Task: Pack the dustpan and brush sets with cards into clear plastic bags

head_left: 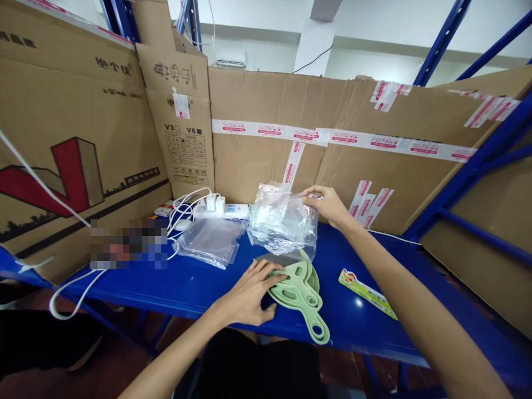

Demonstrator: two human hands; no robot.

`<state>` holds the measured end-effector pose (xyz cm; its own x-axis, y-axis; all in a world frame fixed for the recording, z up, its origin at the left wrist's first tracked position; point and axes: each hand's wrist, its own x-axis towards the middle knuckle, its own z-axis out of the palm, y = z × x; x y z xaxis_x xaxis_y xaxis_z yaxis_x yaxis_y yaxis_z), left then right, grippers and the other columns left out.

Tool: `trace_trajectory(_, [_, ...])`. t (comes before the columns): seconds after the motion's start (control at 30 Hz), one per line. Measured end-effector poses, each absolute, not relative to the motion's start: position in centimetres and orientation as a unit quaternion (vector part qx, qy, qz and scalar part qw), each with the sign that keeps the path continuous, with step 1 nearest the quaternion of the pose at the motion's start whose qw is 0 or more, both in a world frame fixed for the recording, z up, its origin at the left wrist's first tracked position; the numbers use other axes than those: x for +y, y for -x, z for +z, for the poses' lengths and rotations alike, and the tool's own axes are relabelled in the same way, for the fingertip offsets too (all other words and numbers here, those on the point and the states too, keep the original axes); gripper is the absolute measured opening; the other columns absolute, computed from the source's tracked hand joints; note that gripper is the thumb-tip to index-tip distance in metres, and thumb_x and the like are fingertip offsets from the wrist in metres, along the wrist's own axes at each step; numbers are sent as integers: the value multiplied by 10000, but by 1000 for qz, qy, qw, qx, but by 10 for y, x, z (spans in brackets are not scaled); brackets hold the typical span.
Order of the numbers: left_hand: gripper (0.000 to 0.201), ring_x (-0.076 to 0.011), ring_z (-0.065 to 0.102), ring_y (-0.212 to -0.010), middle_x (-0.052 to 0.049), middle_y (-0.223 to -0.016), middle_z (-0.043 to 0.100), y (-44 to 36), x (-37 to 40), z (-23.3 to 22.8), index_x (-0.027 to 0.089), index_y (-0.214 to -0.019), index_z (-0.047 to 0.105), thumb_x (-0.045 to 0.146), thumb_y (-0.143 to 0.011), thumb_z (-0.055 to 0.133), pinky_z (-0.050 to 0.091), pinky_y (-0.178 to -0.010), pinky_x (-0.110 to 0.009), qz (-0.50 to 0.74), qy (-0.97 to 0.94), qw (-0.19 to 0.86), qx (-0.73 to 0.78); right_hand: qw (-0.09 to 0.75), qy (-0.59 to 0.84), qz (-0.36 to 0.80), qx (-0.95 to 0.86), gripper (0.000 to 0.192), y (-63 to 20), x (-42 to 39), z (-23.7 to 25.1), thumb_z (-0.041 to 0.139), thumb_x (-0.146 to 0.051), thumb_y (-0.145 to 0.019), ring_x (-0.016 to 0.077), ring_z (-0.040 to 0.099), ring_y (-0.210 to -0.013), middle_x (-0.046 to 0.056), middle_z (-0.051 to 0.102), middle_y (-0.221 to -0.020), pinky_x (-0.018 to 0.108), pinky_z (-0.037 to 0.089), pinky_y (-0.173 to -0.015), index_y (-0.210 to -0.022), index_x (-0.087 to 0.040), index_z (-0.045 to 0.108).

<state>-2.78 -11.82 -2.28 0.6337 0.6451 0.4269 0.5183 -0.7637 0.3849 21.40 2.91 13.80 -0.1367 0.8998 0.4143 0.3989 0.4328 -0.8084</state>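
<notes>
My left hand (249, 293) rests on a stack of pale green plastic pieces with handles (305, 299), lying on the blue shelf (195, 288) near its front edge. My right hand (326, 204) pinches the top edge of a crumpled clear plastic bag (282, 221) that stands just behind the green pieces. The fingers are closed on the bag's rim.
A pile of flat clear bags (211, 238) lies to the left, next to white chargers and cables (195, 208). A small green printed strip (366, 293) lies to the right. Taped cardboard sheets (332, 149) wall the back and sides. Blue rack posts (469, 172) stand at right.
</notes>
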Motion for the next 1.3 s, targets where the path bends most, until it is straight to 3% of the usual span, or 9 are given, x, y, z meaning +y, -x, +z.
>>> trace_trajectory(0.1, [842, -375, 481, -1447, -134, -1543, 533, 30, -119, -23, 286, -1598, 435, 389, -842, 792, 311, -1258, -658, 270, -895, 136, 328, 505, 464, 302, -662, 259, -197, 31, 130, 777, -340, -643, 131, 556, -586, -2, 659, -705, 263, 470, -519, -830, -172, 713])
trace_trajectory(0.27, [932, -415, 376, -1530, -172, -1650, 405, 32, -119, -33, 305, -1671, 322, 641, -905, 734, 283, -1262, -683, 360, -850, 185, 337, 569, 429, 338, -615, 269, -182, 20, 131, 815, -299, -620, 137, 604, -607, 15, 693, -787, 271, 525, -512, -834, -184, 698])
trace_trajectory(0.43, [642, -338, 545, -1422, -131, -1526, 558, 45, -109, -20, 278, -1503, 555, 559, -951, 723, 407, -1237, -553, 616, -614, 399, 290, 558, 378, 435, -597, 286, -167, -3, 142, 803, -279, -690, 173, 702, -675, 30, 725, -857, 295, 580, -552, -930, -204, 666])
trace_trajectory(0.6, [479, -332, 643, -1326, -104, -1348, 708, 89, -95, 35, 227, -1264, 707, 404, -842, 848, 459, -1209, -567, 651, -474, 539, 247, 598, 357, 408, -591, 181, -131, -18, 137, 701, -230, -758, 161, 702, -701, 17, 691, -861, 320, 612, -613, -918, -222, 617])
trace_trajectory(0.67, [412, -334, 641, -1334, -99, -1342, 720, 106, -100, 50, 221, -1207, 738, 296, -817, 848, 478, -1201, -544, 643, -489, 531, 253, 610, 366, 396, -580, 135, -115, -19, 130, 659, -215, -777, 168, 702, -731, 29, 689, -877, 332, 619, -629, -901, -222, 607])
trace_trajectory(0.8, [575, -350, 640, -1323, -92, -1343, 711, 122, -117, 52, 265, -1324, 701, 329, -767, 829, 560, -1108, -543, 647, -483, 538, 241, 613, 367, 418, -561, 123, -88, -17, 111, 614, -208, -781, 195, 707, -840, 42, 695, -916, 345, 633, -672, -902, -226, 609])
trace_trajectory(1.03, [514, -200, 721, -816, -55, -925, 764, 146, -87, 41, 157, -968, 753, 281, -537, 1003, 592, -749, -293, 686, -387, 448, 422, 502, 400, 501, -581, 111, -81, -14, 91, 652, -175, -750, 212, 715, -946, 34, 753, -890, 367, 598, -837, -842, -221, 610])
trace_trajectory(1.17, [354, -245, 729, -908, -75, -932, 786, 184, -54, 47, 156, -836, 775, 338, -609, 977, 584, -891, -381, 678, -516, 287, 438, 469, 384, 485, -631, 111, -87, -4, 93, 666, -101, -732, 180, 704, -943, 20, 748, -867, 341, 565, -911, -762, -204, 637])
trace_trajectory(1.3, [257, -296, 662, -1201, -101, -1153, 776, 224, -24, 52, 147, -867, 801, 359, -749, 887, 458, -1148, -481, 566, -703, 143, 405, 419, 395, 541, -612, 136, -81, 12, 86, 673, -68, -752, 190, 736, -878, 18, 731, -837, 364, 623, -836, -778, -200, 652])
